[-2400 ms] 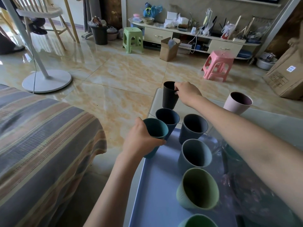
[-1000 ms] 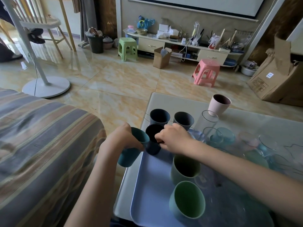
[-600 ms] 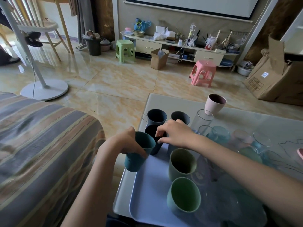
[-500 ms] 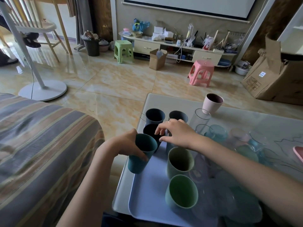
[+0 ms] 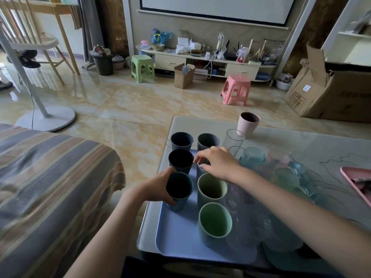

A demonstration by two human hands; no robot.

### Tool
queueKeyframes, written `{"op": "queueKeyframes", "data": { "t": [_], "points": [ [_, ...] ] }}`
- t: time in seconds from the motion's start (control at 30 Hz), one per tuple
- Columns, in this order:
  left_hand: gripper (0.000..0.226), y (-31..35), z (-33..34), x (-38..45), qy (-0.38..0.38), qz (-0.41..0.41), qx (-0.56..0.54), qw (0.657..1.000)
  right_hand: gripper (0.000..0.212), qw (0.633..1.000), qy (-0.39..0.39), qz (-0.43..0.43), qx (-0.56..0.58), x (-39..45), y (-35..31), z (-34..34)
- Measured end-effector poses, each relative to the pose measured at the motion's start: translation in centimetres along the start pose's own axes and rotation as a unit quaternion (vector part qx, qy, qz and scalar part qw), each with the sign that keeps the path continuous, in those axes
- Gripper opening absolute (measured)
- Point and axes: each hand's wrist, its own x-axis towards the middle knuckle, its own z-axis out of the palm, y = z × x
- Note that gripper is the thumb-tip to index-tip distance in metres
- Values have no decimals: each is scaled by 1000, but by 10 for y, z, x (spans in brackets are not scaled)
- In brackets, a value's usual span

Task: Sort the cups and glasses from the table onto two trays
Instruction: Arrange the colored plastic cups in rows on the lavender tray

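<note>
On the lavender plastic tray [image 5: 180, 237], an upright dark teal plastic cup [image 5: 179, 190] is being gripped around its side by the left hand [image 5: 160, 187]. Beyond it, the right hand [image 5: 217, 163] is being held, fingers curled, over a grey cup [image 5: 201, 169]; whether that mostly hidden cup is being pinched cannot be told.

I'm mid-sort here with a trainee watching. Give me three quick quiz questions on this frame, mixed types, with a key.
1. True or false: the pink cup stands on the blue tray.
2. Which hand grips the teal cup? A) left hand B) right hand
3. Fill in: the cup nearest the camera on the tray is ___ in colour.

Key: 1 false, it stands on the table beyond the tray; 2 A; 3 green, the green cup.
</note>
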Motion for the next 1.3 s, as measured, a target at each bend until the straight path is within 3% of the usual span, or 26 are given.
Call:
{"op": "queueKeyframes", "data": {
  "t": [0.13,0.23,0.37,0.43,0.63,0.87,1.1,1.3],
  "points": [
    [83,-2,-1,3,-14,1,5,1000,28,1000,23,13,6,17,2,1],
    [69,-9,-9,5,-37,-33,4,999,36,998,50,26,-5,38,5,3],
    [39,-11,-25,13,132,-48,-45,989,49,997,35,42,-45,66,11,12],
    [33,-7,-28,19,177,-33,-42,983,47,996,16,46,-70,76,12,18],
    [33,-6,-21,33,137,-22,14,990,18,988,20,2,-156,92,4,24],
    [20,-6,-18,38,206,-6,34,978,13,982,22,-29,-183,97,8,24],
    [13,3,-15,44,247,-8,46,968,19,993,28,-8,-116,86,10,20],
    [22,7,-14,43,228,-10,69,971,13,995,100,-14,-23,51,6,15]
  ]
}}
